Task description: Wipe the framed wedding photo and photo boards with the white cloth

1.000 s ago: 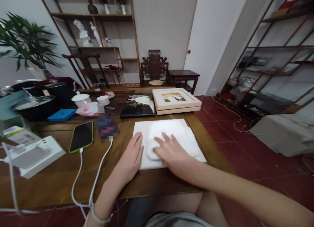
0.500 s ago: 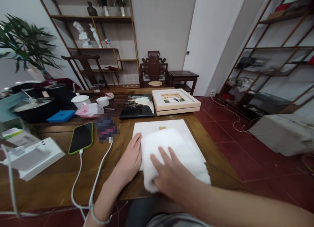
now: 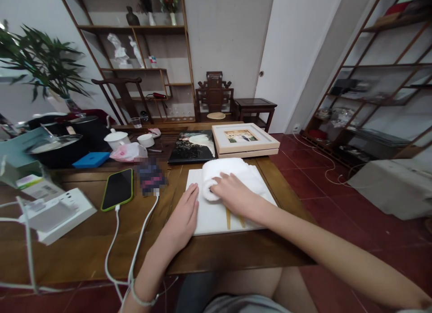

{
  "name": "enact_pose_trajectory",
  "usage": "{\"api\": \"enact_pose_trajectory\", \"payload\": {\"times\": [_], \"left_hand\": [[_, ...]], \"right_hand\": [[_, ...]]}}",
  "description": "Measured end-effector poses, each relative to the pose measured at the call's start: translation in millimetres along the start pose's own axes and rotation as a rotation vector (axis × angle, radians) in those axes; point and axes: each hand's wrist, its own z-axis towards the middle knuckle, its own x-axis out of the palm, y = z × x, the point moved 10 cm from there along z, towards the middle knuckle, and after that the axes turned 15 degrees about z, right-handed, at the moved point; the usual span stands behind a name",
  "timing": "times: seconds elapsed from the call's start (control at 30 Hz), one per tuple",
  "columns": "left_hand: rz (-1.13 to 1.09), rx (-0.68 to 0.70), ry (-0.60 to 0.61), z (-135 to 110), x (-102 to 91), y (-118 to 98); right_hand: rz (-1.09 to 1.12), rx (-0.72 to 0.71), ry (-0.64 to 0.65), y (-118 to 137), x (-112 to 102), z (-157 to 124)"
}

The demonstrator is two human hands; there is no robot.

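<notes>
A white, flat panel [image 3: 211, 220] with gold-coloured strips on it lies on the wooden table in front of me. My left hand [image 3: 184, 216] rests along the panel's left edge, fingers stretched out and holding nothing. On the panel's upper part is a thick, folded white towel [image 3: 243, 169]. My right hand [image 3: 231, 191] is closed on the towel's near side, its fingertips partly sunk in the fabric. The towel hides the upper part of the gold strips.
Behind the panel lie a dark picture [image 3: 189, 146] and pale framed pictures [image 3: 249, 146], stacked. To the left are a phone [image 3: 118, 189] on a white cable, a power strip [image 3: 64, 214], a blue box [image 3: 91, 160] and dark pots [image 3: 54, 148]. The table's front edge [image 3: 236, 263] is close to me.
My right hand has pushed the towel away from me, toward the panel's far edge. The panel's near part and lower gold strips now show. My left hand stays at the left edge.
</notes>
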Motion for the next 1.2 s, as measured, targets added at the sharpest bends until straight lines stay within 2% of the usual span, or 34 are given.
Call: {"api": "enact_pose_trajectory", "payload": {"times": [0.07, 0.13, 0.27, 0.37, 0.43, 0.5, 0.63, 0.7, 0.83, 0.93, 1.0, 1.07, 1.2], "left_hand": [[-0.015, -0.005, -0.002, 0, -0.8, 1], [-0.032, -0.006, 0.002, -1, -1.4, 2], [-0.033, -0.027, 0.020, -1, -1.3, 3], [0.006, -0.014, 0.005, 0, -1.3, 2], [0.030, 0.002, -0.010, 1, -0.6, 1], [0.040, 0.017, -0.018, 1, 0.9, 0], [0.057, 0.049, -0.024, 1, 1.7, -3], [0.074, 0.051, -0.019, 1, 1.3, -4], [0.101, 0.042, -0.007, 3, -0.2, -4], [0.099, 0.048, -0.013, 3, -1.2, -5], [0.091, 0.048, -0.022, 3, -1.6, -4], [0.083, 0.038, -0.023, 3, -0.7, -2], [0.070, 0.037, -0.008, 2, 2.0, -1]], "right_hand": [[-0.036, -0.008, 0.003, 2, 1, 5], [-0.065, -0.025, 0.023, 15, 8, -1], [-0.040, -0.093, -0.010, 57, 20, -39], [0.041, -0.092, 0.017, 69, 28, -64], [0.099, -0.091, 0.048, 62, 26, -71], [0.139, -0.068, 0.029, 44, 16, -68], [0.125, 0.042, -0.038, -8, -8, -34], [0.111, 0.030, -0.036, -20, -13, -10], [0.127, -0.095, 0.020, -9, -13, 37], [0.136, -0.132, 0.033, 4, -12, 56], [0.136, -0.120, 0.035, 5, -11, 58], [0.130, -0.084, 0.033, -4, -11, 52], [0.102, 0.038, 0.001, -49, -14, 20]]}}
